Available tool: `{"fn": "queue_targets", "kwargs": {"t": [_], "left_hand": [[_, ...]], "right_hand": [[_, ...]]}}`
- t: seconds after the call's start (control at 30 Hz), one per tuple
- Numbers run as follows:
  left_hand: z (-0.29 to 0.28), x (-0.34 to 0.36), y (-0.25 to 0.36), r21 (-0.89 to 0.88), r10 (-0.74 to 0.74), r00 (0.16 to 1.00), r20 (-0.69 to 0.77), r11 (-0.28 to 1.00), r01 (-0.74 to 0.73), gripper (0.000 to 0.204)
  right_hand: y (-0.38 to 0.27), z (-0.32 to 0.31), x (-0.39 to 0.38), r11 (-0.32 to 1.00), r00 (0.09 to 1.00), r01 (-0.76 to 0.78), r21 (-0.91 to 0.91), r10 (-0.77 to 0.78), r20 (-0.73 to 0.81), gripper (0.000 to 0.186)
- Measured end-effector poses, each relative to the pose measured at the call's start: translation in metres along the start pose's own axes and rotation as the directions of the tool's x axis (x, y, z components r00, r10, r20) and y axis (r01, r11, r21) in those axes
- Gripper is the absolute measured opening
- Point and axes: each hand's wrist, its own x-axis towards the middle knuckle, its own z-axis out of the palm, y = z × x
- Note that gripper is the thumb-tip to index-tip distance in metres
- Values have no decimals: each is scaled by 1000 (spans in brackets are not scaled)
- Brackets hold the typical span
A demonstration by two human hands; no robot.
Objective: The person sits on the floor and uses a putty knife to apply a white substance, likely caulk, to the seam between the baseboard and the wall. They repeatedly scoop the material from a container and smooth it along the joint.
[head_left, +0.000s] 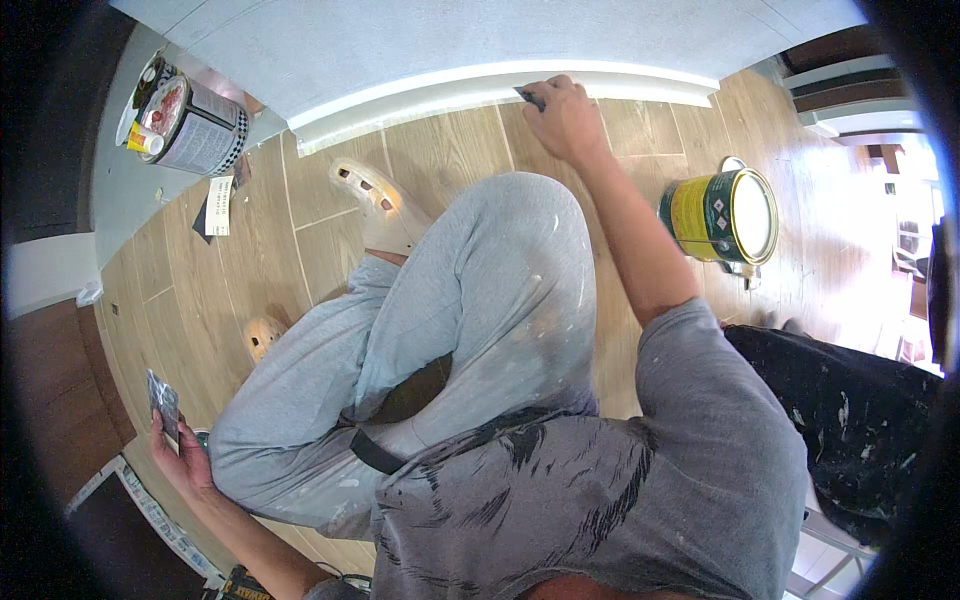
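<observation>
Up at the wall, my right hand is closed, with a small dark flat piece in its fingers. That piece is beside the white baseboard, at its lower edge; whether it touches is hard to make out. Far to the left, my left hand holds up a grey, shiny, flat rectangular piece between thumb and fingers, beside my bent knee. Its lower end is covered by the fingers, so its exact kind does not show.
A yellow-green paint can stands right of my right arm. Open paint containers sit at the upper left, near a white printed paper slip on the wood-look floor. Dark paint-spattered cloth hangs at the right.
</observation>
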Motion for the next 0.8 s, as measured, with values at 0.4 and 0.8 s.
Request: {"fn": "queue_targets", "kwargs": {"t": [0.4, 0.8], "left_hand": [[14, -5, 2, 65, -3, 996, -89, 998, 9, 28], [15, -3, 6, 74, -44, 998, -50, 996, 48, 27]], "right_hand": [[-11, 68, -5, 975, 920, 100, 199, -15, -391, 47], [4, 91, -5, 980, 939, 73, 183, -6, -343, 50]]}}
